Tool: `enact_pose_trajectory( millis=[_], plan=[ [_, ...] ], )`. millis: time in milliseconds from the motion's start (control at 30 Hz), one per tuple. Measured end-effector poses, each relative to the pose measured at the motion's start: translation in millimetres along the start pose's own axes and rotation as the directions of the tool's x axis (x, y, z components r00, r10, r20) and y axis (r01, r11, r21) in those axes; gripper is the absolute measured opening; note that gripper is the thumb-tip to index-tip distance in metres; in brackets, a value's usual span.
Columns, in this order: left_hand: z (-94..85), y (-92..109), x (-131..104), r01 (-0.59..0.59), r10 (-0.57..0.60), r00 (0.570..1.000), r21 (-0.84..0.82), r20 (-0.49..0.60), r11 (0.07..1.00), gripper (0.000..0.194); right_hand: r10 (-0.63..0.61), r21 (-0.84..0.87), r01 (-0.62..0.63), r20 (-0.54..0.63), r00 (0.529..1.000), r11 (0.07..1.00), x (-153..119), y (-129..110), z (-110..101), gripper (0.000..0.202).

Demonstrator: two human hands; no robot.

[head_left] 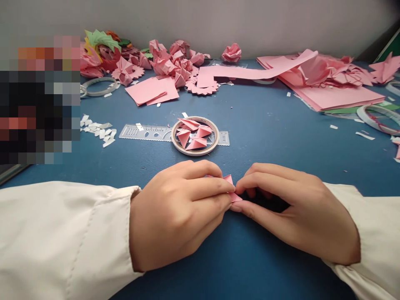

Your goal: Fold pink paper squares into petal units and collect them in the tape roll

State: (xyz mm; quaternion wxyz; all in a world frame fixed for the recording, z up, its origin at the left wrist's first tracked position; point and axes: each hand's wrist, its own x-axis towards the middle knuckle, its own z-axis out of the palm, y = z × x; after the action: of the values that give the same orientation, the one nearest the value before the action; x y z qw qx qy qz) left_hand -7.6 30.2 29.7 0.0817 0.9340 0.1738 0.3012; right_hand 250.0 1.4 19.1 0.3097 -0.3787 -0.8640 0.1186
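Note:
Between my two hands, at the centre front of the blue table, is a small folded piece of pink paper (236,197). My left hand (184,208) is closed over its left part and hides most of it. The thumb and index finger of my right hand (290,208) pinch its right edge. Just beyond my hands a roll of tape (175,146) lies flat on a clear stencil ruler (129,132). Several small folded pink pieces (196,143) rest inside the roll's ring.
Pink folded paper shapes (165,62) and cut sheets (153,89) lie along the back. Stacked pink paper (343,98) and another tape roll (378,121) are at the right. White paper scraps (100,131) lie at the left, beside a blurred-out area.

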Motion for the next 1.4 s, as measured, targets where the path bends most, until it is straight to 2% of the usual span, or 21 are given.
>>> enact_pose_trajectory(
  millis=[233, 333, 433, 633, 900, 1133, 1400],
  plan=[
    [1.0, -3, 0, -0.016, 0.016, 1.0, -0.008, -0.007, 1.0, 0.03, 0.166, 0.14, -0.174, 0.068, 0.984, 0.975, 2, -5, -6, 0.02],
    [1.8, -3, 1, -0.02, 0.02, 1.0, 0.006, -0.009, 1.0, 0.03, 0.204, 0.184, -0.213, 0.064, 0.977, 0.96, 4, -7, -6, 0.021],
    [1.6, -3, 1, -0.025, 0.026, 0.999, 0.014, -0.021, 1.0, 0.03, 0.189, 0.174, -0.193, 0.036, 0.981, 0.966, 7, -8, -3, 0.024],
    [2.7, -2, 1, -0.025, 0.025, 0.999, 0.008, -0.025, 1.0, 0.032, 0.084, 0.053, -0.083, -0.016, 0.996, 0.995, 5, -9, 1, 0.021],
    [0.7, -2, 0, -0.024, 0.024, 1.0, 0.006, -0.003, 1.0, 0.033, -0.003, -0.027, 0.002, -0.039, 0.999, 1.0, -2, -7, 2, 0.023],
    [-0.5, -1, -1, -0.036, 0.036, 0.999, -0.004, -0.01, 0.999, 0.032, 0.014, -0.033, -0.015, -0.042, 0.999, 0.999, -1, -9, 3, 0.024],
    [1.9, -2, 0, 0.025, -0.026, 0.999, -0.041, -0.034, 0.999, 0.021, -0.018, -0.077, 0.013, -0.068, 0.998, 0.997, 2, -9, 2, 0.029]
  ],
)
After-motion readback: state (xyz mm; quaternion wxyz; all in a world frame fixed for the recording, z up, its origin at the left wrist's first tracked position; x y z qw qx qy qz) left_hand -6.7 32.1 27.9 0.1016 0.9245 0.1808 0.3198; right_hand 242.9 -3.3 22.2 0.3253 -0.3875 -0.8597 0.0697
